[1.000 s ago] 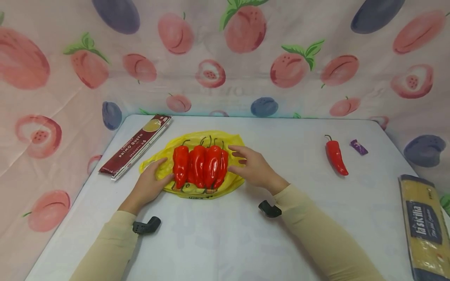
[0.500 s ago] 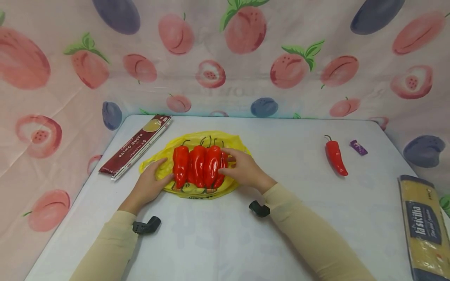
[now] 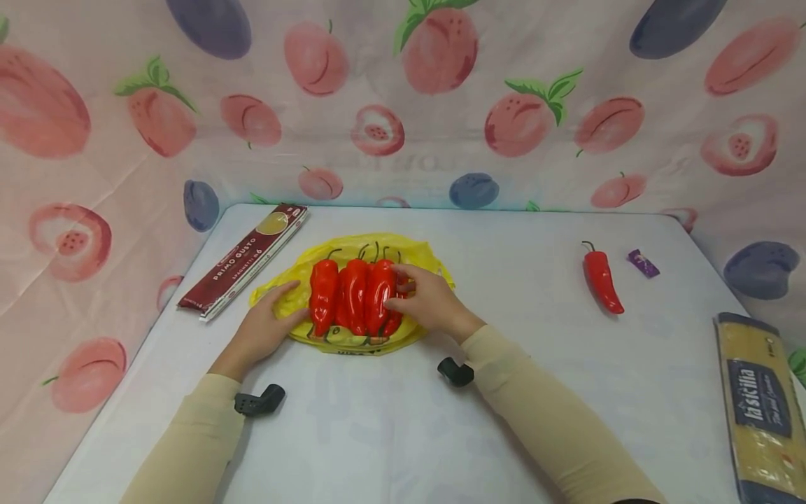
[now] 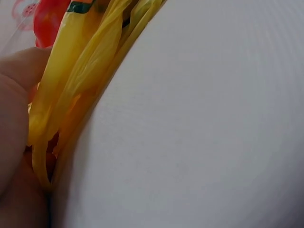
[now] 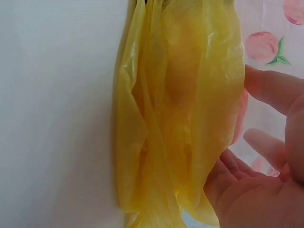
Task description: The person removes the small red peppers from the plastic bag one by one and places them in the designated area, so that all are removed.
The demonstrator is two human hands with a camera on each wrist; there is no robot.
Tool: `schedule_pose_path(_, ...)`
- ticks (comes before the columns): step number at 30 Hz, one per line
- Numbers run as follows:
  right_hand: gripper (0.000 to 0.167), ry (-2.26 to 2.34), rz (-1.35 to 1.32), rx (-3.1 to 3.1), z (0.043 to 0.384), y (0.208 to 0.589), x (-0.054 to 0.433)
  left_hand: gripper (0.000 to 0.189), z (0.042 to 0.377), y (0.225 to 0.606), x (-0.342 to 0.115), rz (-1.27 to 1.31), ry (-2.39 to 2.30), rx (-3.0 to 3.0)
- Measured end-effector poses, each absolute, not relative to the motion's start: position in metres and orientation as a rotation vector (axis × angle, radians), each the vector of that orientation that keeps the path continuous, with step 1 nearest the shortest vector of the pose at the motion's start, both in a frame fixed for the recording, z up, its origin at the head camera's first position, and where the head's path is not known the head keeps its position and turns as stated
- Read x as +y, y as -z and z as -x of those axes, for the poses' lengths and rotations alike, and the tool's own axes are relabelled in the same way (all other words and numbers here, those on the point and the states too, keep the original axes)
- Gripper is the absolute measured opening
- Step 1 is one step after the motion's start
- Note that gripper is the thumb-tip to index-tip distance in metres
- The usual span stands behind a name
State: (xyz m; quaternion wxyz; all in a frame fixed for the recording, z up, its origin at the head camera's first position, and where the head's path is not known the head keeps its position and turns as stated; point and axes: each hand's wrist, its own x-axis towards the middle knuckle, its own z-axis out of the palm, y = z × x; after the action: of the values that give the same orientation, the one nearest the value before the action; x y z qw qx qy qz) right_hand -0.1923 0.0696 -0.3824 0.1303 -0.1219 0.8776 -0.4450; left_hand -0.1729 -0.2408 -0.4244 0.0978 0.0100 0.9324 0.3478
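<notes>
Two hands, one bag, two packets

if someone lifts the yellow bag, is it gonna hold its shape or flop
The yellow bag will probably flop and crumple, since its thin, translucent plastic hangs in loose folds. The red peppers against it might slide or roll, being smooth, glossy and rounded.

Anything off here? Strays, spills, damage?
One stray: a single red pepper lies apart at the right, near a small purple packet, while the other red peppers are bunched at the yellow bag. No spills or damage visible.
</notes>
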Motion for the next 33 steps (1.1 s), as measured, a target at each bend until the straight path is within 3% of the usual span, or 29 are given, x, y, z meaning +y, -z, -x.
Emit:
schedule_pose_path(25,0.075,1.281,0.326,2.569,0.191,0.376,0.041,0.072,0.173,0.425,-0.244,-0.063,-1.076,2.759)
schedule_pose_path(33,0.069,1.244,0.293,2.623,0.191,0.379,0.035,0.074,0.171,0.427,-0.244,-0.047,-1.074,2.754)
